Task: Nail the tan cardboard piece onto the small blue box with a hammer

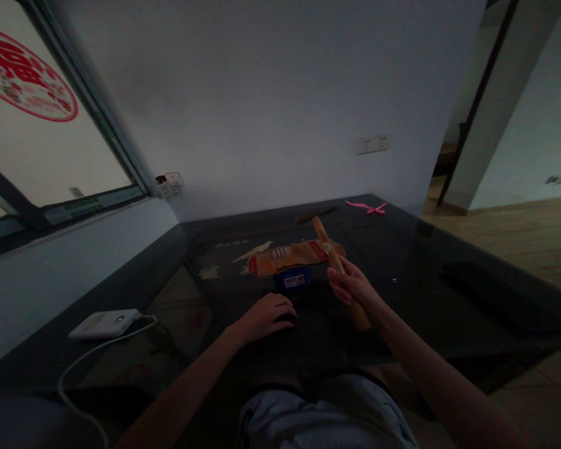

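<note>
My right hand is closed round the wooden handle of a hammer, whose dark head points left above a dark glass table. My left hand rests on the table with its fingers curled over a small dark object I cannot make out. Just beyond the hands lies an orange snack packet on top of a small blue box.
A white device with a white cable lies on the table's left side. A pink object sits at the far edge near the wall. A window is to the left, wooden floor to the right.
</note>
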`<action>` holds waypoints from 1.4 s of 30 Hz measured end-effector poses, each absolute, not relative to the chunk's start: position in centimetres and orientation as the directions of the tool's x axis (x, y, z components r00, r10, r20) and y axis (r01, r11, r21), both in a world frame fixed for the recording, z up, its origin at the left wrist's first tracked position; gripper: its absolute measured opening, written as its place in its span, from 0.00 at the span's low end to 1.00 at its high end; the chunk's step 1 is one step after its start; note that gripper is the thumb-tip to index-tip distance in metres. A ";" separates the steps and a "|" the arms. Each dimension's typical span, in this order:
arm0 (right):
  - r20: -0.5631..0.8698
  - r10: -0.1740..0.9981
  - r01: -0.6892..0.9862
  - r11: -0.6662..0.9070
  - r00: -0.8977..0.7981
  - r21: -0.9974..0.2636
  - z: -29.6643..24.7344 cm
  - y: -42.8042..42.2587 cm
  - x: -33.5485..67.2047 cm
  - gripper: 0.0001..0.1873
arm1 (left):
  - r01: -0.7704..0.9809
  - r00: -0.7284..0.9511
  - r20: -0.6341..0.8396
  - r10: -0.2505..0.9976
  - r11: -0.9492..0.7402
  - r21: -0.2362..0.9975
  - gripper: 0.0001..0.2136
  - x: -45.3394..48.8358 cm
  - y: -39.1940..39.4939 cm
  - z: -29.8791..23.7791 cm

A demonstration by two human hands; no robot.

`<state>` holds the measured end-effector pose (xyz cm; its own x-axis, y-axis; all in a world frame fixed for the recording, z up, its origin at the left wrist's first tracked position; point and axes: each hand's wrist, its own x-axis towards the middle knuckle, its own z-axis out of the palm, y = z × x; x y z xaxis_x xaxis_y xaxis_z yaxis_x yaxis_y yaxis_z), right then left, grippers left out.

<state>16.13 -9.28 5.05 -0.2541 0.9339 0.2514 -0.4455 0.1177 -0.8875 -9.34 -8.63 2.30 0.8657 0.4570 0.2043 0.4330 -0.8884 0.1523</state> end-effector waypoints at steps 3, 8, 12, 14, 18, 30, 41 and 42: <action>0.240 0.938 -0.438 0.111 -0.251 -0.892 4.9 -9.2 16.1 0.17 | 0.435 0.880 0.208 0.427 -0.901 0.009 0.07 -9.0 -8.1 1.9; 0.232 0.934 -0.453 0.089 -0.271 -0.887 5.0 -9.2 16.3 0.18 | 0.437 0.886 0.229 0.404 -0.891 -0.120 0.05 -8.4 -7.5 1.5; 0.251 0.931 -0.448 0.112 -0.263 -0.887 4.8 -9.0 16.3 0.15 | 0.489 0.830 0.300 0.470 -0.872 0.015 0.05 -8.7 -7.8 2.0; 0.255 0.932 -0.447 0.119 -0.258 -0.887 4.7 -8.9 16.3 0.15 | 0.501 0.797 0.349 0.493 -0.862 0.075 0.07 -8.7 -8.2 2.6; 0.242 0.936 -0.442 0.109 -0.254 -0.890 4.6 -8.8 16.4 0.17 | 0.463 0.753 0.472 0.458 -0.879 0.114 0.10 -8.3 -8.8 4.5; 0.224 0.939 -0.432 0.094 -0.261 -0.897 4.6 -8.9 16.4 0.18 | 0.531 0.153 0.726 0.670 -0.676 0.511 0.05 -5.8 0.1 10.4; 0.231 0.941 -0.435 0.105 -0.249 -0.894 4.6 -9.0 16.1 0.18 | 0.514 0.249 0.540 0.804 -0.582 0.630 0.05 -5.3 2.6 8.2; 0.229 0.942 -0.433 0.104 -0.246 -0.895 4.6 -9.0 16.1 0.18 | 0.506 0.248 0.532 0.810 -0.576 0.642 0.05 -5.4 2.5 8.1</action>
